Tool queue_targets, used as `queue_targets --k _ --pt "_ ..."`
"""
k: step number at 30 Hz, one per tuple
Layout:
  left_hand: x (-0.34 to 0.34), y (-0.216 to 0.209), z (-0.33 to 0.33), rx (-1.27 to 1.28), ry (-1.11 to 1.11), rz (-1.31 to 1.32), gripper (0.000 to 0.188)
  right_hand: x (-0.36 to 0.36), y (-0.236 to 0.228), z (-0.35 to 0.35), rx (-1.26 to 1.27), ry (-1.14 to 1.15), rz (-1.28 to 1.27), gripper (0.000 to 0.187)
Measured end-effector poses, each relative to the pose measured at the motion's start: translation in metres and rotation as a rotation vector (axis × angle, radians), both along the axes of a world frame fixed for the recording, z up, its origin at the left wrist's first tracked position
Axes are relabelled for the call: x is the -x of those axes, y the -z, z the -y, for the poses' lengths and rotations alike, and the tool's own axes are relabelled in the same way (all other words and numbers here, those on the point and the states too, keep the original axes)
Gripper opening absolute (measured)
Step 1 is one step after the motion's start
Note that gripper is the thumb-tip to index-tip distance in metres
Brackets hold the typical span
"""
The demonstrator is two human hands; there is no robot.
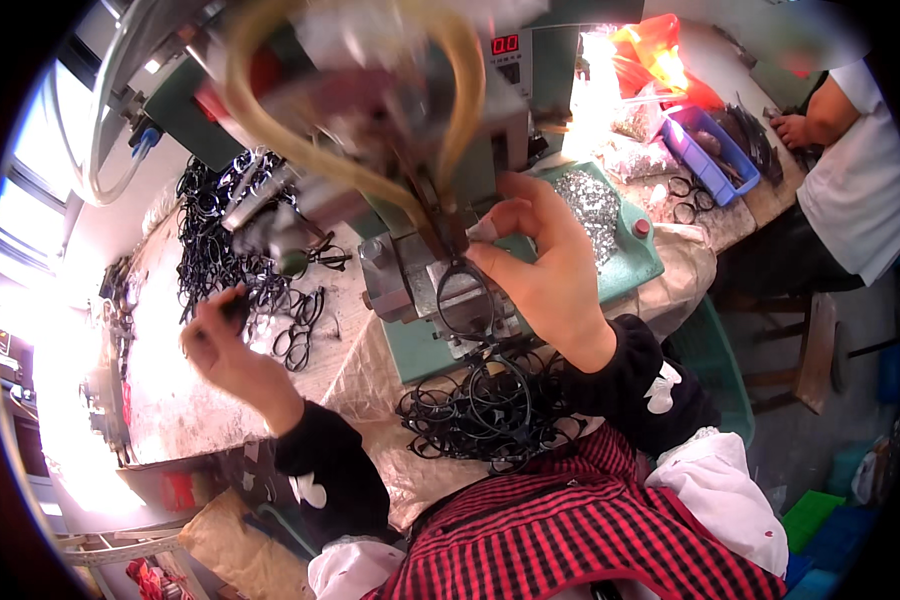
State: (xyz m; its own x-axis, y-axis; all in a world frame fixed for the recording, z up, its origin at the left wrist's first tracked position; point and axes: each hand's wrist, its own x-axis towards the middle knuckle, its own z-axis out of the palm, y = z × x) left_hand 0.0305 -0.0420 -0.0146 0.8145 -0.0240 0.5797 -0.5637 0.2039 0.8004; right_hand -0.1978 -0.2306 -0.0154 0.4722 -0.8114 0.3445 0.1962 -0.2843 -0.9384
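Note:
My right hand (550, 275) is closed in a pinch at the front of a green bench machine (405, 345), gripping a black eyeglass frame (460, 330). One rim of that frame lies against the metal fixture (410, 270), below the machine's dark vertical tool. A white covering wraps one fingertip. Off to the left, above the table, my left hand (225, 355) is blurred, its fingers curled around a small dark thing I cannot make out. A heap of black eyeglass frames (490, 420) sits in front of the machine, close to my lap.
More black frames (220, 240) are piled on the table at left. Small metal parts (590, 210) fill a green tray at right, beyond which stands a blue basket (710, 155). Yellowish hoses (465, 90) loop overhead. Another person (860, 180) works at the far right.

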Motion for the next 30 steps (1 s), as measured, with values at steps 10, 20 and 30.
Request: queue_targets --k 10,20,30 --pt "0.074 -0.077 0.031 -0.356 0.517 0.605 0.017 0.012 -0.031 -0.027 -0.557 -0.268 0.254 0.057" --pt "0.13 -0.022 0.058 -0.357 0.771 1.329 0.035 0.058 0.079 0.07 0.798 0.463 -0.687 0.012" --pt "0.132 -0.011 0.062 -0.3 0.786 1.251 0.039 0.055 0.079 0.076 0.746 0.456 -0.599 0.005"
